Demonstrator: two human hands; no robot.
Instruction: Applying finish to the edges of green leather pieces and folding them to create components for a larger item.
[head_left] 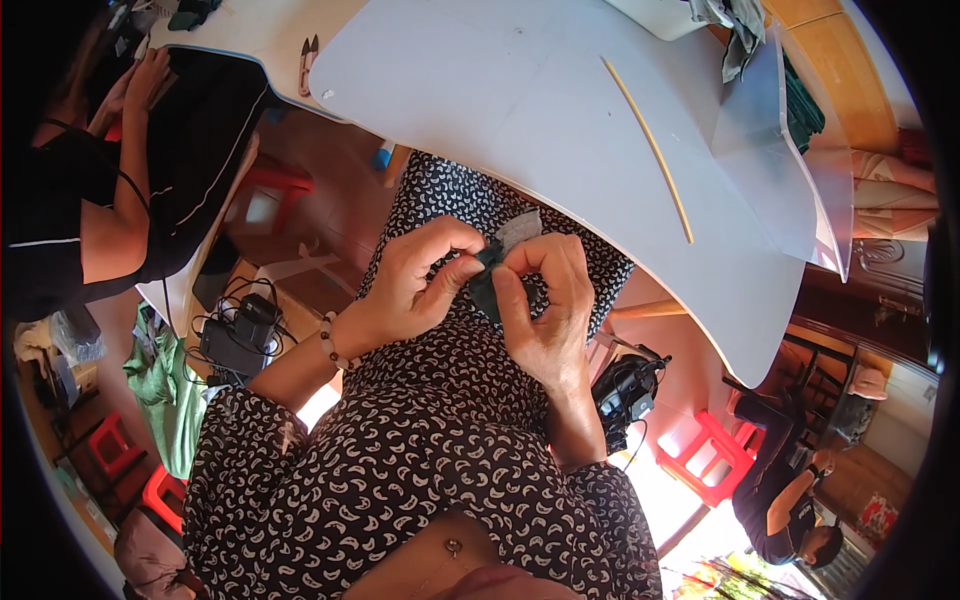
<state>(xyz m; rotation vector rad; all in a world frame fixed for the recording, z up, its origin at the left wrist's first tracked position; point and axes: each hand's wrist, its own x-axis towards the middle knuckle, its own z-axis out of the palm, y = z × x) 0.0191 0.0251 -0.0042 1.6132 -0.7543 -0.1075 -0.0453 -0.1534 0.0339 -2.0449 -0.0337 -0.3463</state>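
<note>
Above my lap, my left hand [425, 275] and my right hand [550, 300] meet at a small piece of dark green cloth [484, 292]. Thumb and forefinger of each hand pinch it, with the fingertips almost touching. A grey scrap of fabric [520, 229] sticks up just behind the green piece, between the hands; whether the two are joined I cannot tell. Part of the green cloth is hidden by my fingers. A beaded bracelet [331, 342] circles my left wrist.
Ahead lies a pale table [520, 90] with a thin wooden stick [650, 150], thread snips [307, 68] and a clear bent sheet [770, 130]. At left a co-worker's hands [145, 85] are over dark cloth. Black boxes with cables [240, 330] and a red stool [710, 458] stand lower down.
</note>
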